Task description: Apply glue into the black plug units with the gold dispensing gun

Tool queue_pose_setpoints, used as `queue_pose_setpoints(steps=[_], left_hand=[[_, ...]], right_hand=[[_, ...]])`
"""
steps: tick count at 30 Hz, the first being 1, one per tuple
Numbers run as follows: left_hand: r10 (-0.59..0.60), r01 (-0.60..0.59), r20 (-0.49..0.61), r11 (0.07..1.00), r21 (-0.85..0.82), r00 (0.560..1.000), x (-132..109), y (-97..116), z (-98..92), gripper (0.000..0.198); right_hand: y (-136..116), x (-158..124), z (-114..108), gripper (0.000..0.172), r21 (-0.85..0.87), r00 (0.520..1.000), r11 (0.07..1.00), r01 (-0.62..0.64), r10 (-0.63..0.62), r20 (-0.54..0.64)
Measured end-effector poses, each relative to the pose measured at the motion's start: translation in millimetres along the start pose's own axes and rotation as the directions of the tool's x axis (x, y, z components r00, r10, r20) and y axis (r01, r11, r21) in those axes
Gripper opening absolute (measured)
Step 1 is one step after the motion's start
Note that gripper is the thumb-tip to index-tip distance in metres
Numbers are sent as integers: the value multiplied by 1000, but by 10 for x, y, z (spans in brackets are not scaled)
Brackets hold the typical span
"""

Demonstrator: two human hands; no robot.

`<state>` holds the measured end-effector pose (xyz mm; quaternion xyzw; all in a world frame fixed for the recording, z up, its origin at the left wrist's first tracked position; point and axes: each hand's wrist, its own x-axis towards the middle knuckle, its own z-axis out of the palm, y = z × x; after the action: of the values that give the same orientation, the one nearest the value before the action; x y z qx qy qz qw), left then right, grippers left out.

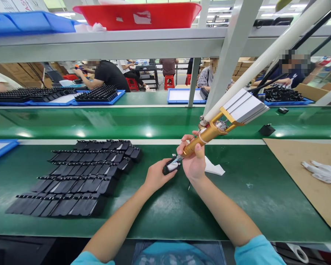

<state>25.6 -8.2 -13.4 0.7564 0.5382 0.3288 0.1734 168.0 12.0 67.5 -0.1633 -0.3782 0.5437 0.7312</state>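
My left hand (157, 175) grips a small black plastic case (167, 169) that has a whitish patch on its upper side. Wrapped around a gold cylindrical hand tool (206, 138) is my right hand (194, 162). The tool's narrow tip reaches the case; whether it touches is too small to tell. A pale finned block (245, 106) sits at the tool's upper end. White paper (213, 167) lies behind my right hand, and a thin dark point (189, 186) shows below it. To the left, rows of similar black cases (71, 180) cover the green bench (160, 217).
A thick white pole (264, 55) slants down to the tool. Brown cardboard (295, 165) with white gloves (324, 173) lies at right. Overhead, a shelf (127, 46) bears a red tray (165, 16) and a blue tray (30, 24). Several people sit across the bench.
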Motion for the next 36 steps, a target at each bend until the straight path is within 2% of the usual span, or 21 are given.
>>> queue_pose_setpoints(steps=[3,9,21,25,28,33,36], left_hand=[[47,-48,-18,998,-40,999,-26,32,55,37],[50,-64,-99,987,-150,994,-40,46,101,38],[142,-159,-183,984,-85,973,-54,39,89,38],[150,-169,-186,981,-93,971,-46,31,89,38],[116,-133,-159,986,-101,980,-39,17,93,39],[-51,36,-94,987,-155,994,-28,11,65,40],[-107,97,-49,980,-174,993,-3,2,25,38]], right_hand=[[-9,-42,32,37,6,1000,1000,-13,13,11],[-15,-100,66,33,13,998,999,-35,34,43],[-34,-90,75,23,36,999,999,-28,26,41],[-28,-97,75,26,45,998,998,-34,32,54],[-14,-89,57,31,48,998,998,-38,35,61],[8,-60,24,31,41,999,999,-15,13,51],[14,-36,8,32,41,999,999,-13,11,41]])
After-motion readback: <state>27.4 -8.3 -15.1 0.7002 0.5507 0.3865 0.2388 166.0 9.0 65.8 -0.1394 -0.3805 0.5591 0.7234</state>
